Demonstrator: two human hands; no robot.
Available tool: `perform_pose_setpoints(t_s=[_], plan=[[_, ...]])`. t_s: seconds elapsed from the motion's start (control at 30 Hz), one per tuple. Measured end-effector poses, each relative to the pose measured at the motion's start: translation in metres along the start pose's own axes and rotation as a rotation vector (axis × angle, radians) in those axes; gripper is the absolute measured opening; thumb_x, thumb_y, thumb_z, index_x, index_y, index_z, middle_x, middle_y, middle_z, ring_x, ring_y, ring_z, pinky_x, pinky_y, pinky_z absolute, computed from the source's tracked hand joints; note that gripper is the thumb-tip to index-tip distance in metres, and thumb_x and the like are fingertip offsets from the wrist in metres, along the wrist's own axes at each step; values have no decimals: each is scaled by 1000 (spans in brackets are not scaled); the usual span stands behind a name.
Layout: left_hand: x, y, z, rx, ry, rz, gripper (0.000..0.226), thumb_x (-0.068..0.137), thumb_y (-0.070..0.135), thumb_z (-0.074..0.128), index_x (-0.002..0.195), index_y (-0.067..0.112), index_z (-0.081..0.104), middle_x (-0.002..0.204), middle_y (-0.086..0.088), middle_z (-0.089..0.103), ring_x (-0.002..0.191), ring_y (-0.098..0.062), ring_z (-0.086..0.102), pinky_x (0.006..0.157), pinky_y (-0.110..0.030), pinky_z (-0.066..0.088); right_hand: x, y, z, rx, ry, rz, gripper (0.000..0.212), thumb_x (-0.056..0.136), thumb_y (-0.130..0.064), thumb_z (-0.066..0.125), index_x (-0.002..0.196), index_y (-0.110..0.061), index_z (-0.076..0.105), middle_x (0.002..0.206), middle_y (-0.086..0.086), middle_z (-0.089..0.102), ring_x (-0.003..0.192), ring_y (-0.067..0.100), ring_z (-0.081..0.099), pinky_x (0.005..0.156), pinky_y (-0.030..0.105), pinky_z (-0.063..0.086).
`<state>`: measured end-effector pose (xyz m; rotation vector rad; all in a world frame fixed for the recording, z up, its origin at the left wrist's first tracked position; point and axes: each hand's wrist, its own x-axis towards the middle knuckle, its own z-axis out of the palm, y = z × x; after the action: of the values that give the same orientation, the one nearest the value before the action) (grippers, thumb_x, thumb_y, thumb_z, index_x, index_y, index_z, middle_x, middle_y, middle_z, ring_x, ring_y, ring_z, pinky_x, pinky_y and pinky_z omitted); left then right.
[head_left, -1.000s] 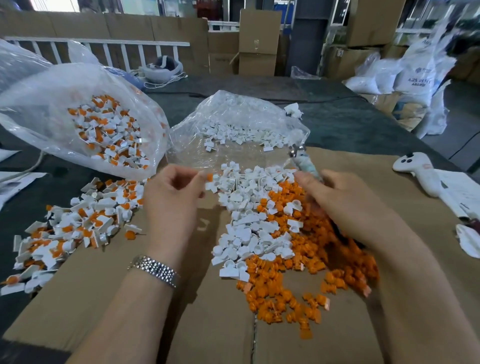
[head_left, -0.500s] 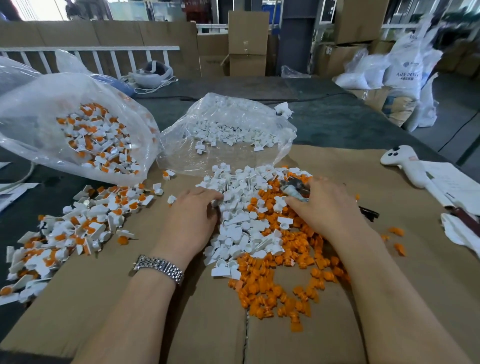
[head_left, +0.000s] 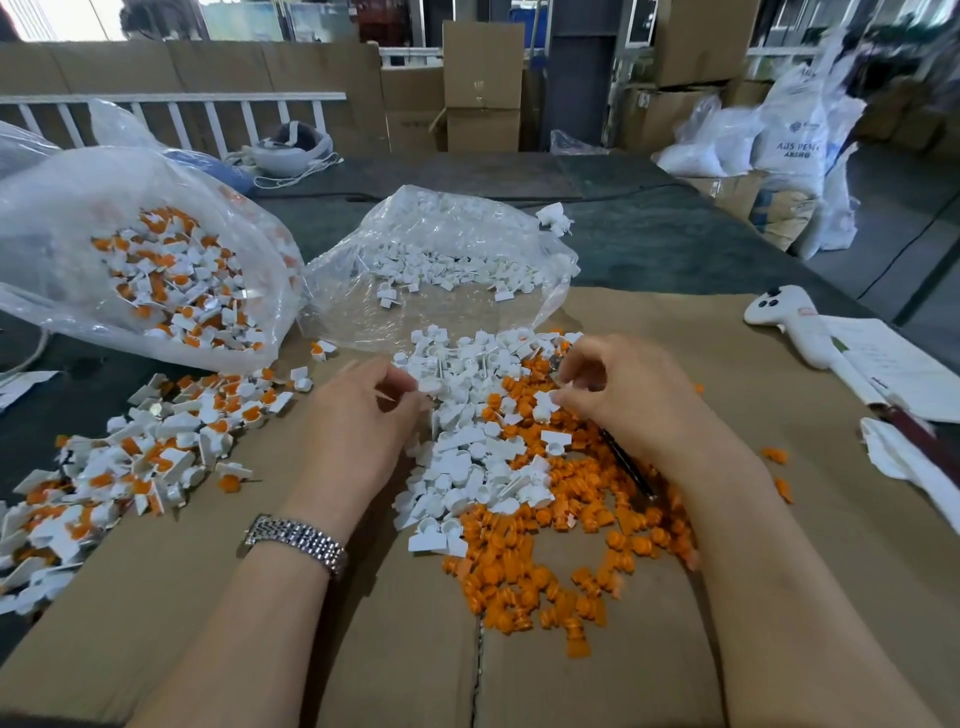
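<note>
A heap of small white plastic pieces (head_left: 467, 457) lies on the cardboard sheet (head_left: 363, 649), running into a heap of orange plugs (head_left: 545, 561) on its right. My left hand (head_left: 358, 421), with a metal watch on its wrist, is curled at the white heap's left edge and pinches a small white piece. My right hand (head_left: 628, 400) pinches a white piece (head_left: 545, 408) over the heap. A thin dark-handled tool (head_left: 626, 462) is tucked under its palm, and the tool's end sticks out toward me.
White pieces fitted with orange plugs (head_left: 130, 457) are piled at the left. Behind them lies a clear bag (head_left: 156, 275) of the same. A second clear bag (head_left: 441, 260) holds white pieces. A white controller (head_left: 789, 327), papers (head_left: 893, 364) and a crumpled tissue (head_left: 909, 457) lie at the right.
My left hand dropped from holding an orange plug into the white heap and now lifts slightly with a piece. My right hand moved from the orange heap to pinch a white piece.
</note>
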<state>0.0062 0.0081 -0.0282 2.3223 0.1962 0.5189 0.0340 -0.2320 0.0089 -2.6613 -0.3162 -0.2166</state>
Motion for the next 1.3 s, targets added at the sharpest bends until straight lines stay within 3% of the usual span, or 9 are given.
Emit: perform_pose_setpoints(t_s=[0.1,0.23,0.43,0.6,0.73,0.87,1.0,1.1,1.3], plan=[[-1,3,-2,-108,-10,-29,8,92,22,74,98,29,75,101,8,69,82,-2,66,63,-10,50,-5,-8,3,16,-148,-93,11,84,-38,80,89,-29,74,82,-16,65,83,4,60,73,27,48],[-4,9,-7,-304,-80,-91,17,90,16,77,101,29,74,87,6,73,71,7,66,53,-6,46,-6,-18,14,-111,-186,-150,17,89,-40,74,104,-33,75,100,-14,68,107,13,57,97,44,48],[-8,14,-14,-615,-225,-165,19,89,12,77,102,26,79,90,1,79,72,-8,73,63,-11,53,-5,-19,18,-206,-176,-154,18,95,-36,67,110,-30,74,111,-4,68,116,21,52,95,43,49],[-4,13,-13,-963,-393,-290,19,86,-2,73,99,8,80,103,-21,77,100,-31,76,79,-20,59,-6,-20,19,-241,-150,-174,14,96,-38,65,102,-27,71,106,-2,62,109,19,53,89,39,51],[-5,12,-10,-1128,-424,-314,16,79,0,76,94,4,81,105,-24,76,105,-35,75,79,-23,60,-3,-16,12,43,-10,-122,9,99,-24,61,106,-21,65,101,-5,66,89,11,63,81,31,54],[-5,16,-11,-1138,-426,-306,17,75,5,79,91,8,82,95,-13,77,88,-25,76,63,-22,57,-4,-20,7,407,49,-104,14,97,-23,66,107,-28,74,100,-14,72,91,0,67,79,10,52],[-7,19,-13,-1244,-476,-362,17,72,-7,74,82,5,81,91,-17,76,94,-31,77,73,-22,61,-8,-24,3,722,92,-99,7,91,-28,74,97,-31,77,97,-10,72,89,2,68,78,12,52],[-10,23,-12,-1260,-482,-339,17,71,-10,72,80,4,77,89,-20,75,95,-34,77,76,-24,61,-11,-27,0,899,13,-108,8,90,-20,76,98,-20,76,88,-2,76,83,9,73,75,17,55],[-14,29,-12,-1223,-444,-254,16,72,-9,72,83,3,74,95,-22,75,96,-34,76,77,-25,61,-14,-35,5,867,-44,-144,7,91,-16,74,97,-13,74,86,0,75,78,9,71,72,17,55]])
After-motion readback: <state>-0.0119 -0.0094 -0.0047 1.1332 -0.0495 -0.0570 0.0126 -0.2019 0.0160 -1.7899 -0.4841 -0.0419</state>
